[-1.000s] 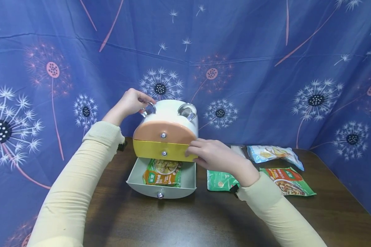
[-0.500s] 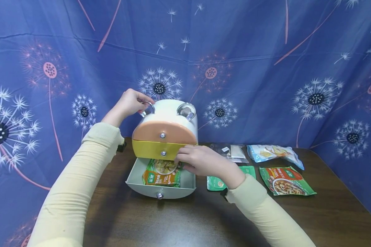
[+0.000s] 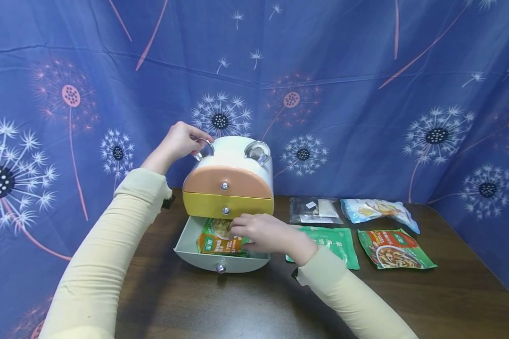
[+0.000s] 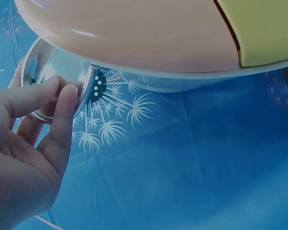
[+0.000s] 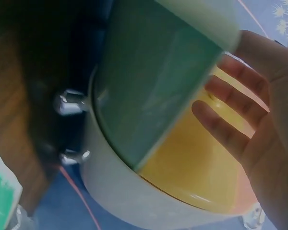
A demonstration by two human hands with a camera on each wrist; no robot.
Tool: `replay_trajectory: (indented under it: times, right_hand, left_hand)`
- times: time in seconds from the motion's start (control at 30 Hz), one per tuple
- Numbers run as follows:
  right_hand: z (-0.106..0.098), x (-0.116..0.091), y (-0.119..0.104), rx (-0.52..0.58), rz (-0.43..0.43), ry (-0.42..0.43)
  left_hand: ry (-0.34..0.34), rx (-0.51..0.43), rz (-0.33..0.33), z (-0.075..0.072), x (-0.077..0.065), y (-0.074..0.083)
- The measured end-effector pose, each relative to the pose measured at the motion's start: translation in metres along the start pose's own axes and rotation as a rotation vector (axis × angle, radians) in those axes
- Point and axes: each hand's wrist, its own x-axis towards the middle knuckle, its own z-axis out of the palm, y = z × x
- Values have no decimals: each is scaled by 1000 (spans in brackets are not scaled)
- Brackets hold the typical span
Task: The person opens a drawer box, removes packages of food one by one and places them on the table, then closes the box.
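Observation:
A small cabinet (image 3: 231, 146) with a white shell stands on the table. Its orange drawer (image 3: 203, 180) and yellow drawer (image 3: 201, 203) are closed, while the pale green bottom drawer (image 3: 191, 258) is pulled out. An orange and green food packet (image 3: 212, 244) lies in that drawer. My left hand (image 3: 176, 143) holds the cabinet's left silver ear (image 3: 208, 151); thumb and fingers pinch this ear (image 4: 67, 60) in the left wrist view. Over the pulled-out drawer hovers my right hand (image 3: 265, 234), overlapping the packet. Its fingers (image 5: 225, 127) look loosely bent, with nothing between them.
To the cabinet's right lie a green pouch (image 3: 335, 245), a clear packet (image 3: 311, 210), a light blue bag (image 3: 377, 210) and another green and orange packet (image 3: 396, 254). A blue dandelion-print cloth (image 3: 343, 117) hangs right behind the table (image 3: 246, 306).
My right hand has moved left and down, from the yellow drawer's right end to over the packet in the bottom drawer. My left hand stays on the ear.

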Motion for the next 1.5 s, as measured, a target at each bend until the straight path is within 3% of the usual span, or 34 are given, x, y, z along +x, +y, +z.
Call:
replay_trajectory:
  times: [0.47, 0.77, 1.0, 1.2, 1.5]
  right_hand:
    - [30, 12, -1, -76, -26, -75]
    - [44, 21, -1, -16, -49, -94]
    - [55, 25, -2, -99, -79, -108]
    - [59, 27, -2, -129, -70, -92]
    - [63, 33, -1, -173, -16, -144]
  left_hand:
    - [-10, 1, 4, -1, 1, 1]
    - [-15, 0, 0, -2, 1, -2]
    - [-12, 1, 2, 0, 0, -1]
    - [-5, -3, 5, 0, 0, 0]
    - [-1, 0, 9, 0, -1, 0]
